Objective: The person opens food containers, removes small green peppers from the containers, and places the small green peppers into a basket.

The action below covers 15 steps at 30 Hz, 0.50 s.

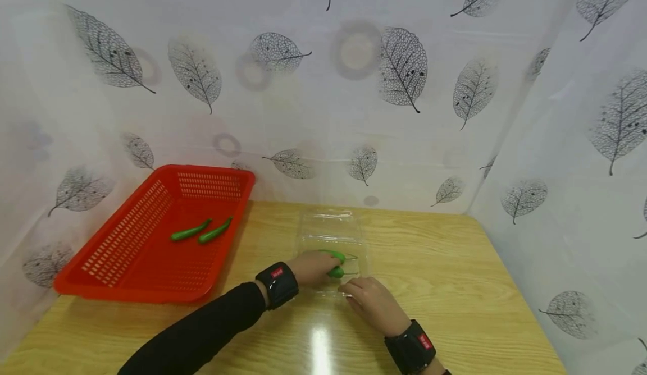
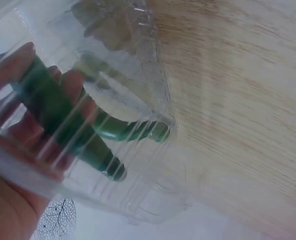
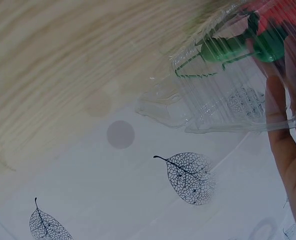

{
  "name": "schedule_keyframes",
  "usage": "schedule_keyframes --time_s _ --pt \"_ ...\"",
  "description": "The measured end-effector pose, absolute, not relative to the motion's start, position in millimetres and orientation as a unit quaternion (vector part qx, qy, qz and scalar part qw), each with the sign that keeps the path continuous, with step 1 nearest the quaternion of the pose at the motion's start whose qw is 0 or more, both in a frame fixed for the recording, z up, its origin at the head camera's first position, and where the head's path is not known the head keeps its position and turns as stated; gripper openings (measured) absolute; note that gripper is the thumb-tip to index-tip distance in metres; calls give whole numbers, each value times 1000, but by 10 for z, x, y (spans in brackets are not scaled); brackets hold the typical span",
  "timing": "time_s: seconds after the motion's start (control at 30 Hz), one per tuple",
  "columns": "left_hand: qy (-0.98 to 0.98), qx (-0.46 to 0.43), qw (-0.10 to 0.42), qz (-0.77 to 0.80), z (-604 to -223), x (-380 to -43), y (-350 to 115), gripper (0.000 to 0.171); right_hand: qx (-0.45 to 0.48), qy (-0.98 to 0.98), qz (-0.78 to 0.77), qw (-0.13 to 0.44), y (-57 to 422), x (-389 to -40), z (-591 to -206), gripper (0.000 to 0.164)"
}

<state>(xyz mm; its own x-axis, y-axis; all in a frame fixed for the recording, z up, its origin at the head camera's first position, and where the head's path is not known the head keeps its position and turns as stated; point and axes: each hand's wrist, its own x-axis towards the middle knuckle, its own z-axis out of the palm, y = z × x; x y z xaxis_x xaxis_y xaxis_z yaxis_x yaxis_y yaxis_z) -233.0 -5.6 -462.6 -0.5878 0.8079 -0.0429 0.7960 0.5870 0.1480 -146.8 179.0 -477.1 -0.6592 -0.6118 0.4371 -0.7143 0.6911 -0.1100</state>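
Observation:
A clear plastic box (image 1: pixel 331 230) with its lid folded back stands on the table. Inside it my left hand (image 1: pixel 312 268) grips a slim green cucumber (image 2: pixel 53 107), its fingers curled around the middle. A second cucumber (image 2: pixel 113 128) lies close beside it, seen through the ribbed wall. Both cucumbers' rounded ends (image 1: pixel 336 272) poke out past the left fingers in the head view. At the box's near right corner my right hand (image 1: pixel 376 306) holds the edge, with fingers on the clear wall (image 3: pixel 223 107). Part of the right hand is cut off in its wrist view.
A red slotted basket (image 1: pixel 217 274) stands to the left on the wooden table (image 1: pixel 429 274). Two more green cucumbers (image 1: pixel 189 232) lie in it. A pale leaf-printed curtain (image 1: pixel 323 111) hangs behind the table and along its sides.

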Motion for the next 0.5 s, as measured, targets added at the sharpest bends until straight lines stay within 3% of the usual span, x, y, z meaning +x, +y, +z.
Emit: schedule_keyframes --time_s 0.17,0.5 --pt "897 435 61 60 -4592 -2324 -85 8 367 -902 140 180 1798 -1465 -4762 26" --pt "893 447 23 48 -4386 -2235 -172 24 368 -902 140 177 1789 -1450 -4723 27"
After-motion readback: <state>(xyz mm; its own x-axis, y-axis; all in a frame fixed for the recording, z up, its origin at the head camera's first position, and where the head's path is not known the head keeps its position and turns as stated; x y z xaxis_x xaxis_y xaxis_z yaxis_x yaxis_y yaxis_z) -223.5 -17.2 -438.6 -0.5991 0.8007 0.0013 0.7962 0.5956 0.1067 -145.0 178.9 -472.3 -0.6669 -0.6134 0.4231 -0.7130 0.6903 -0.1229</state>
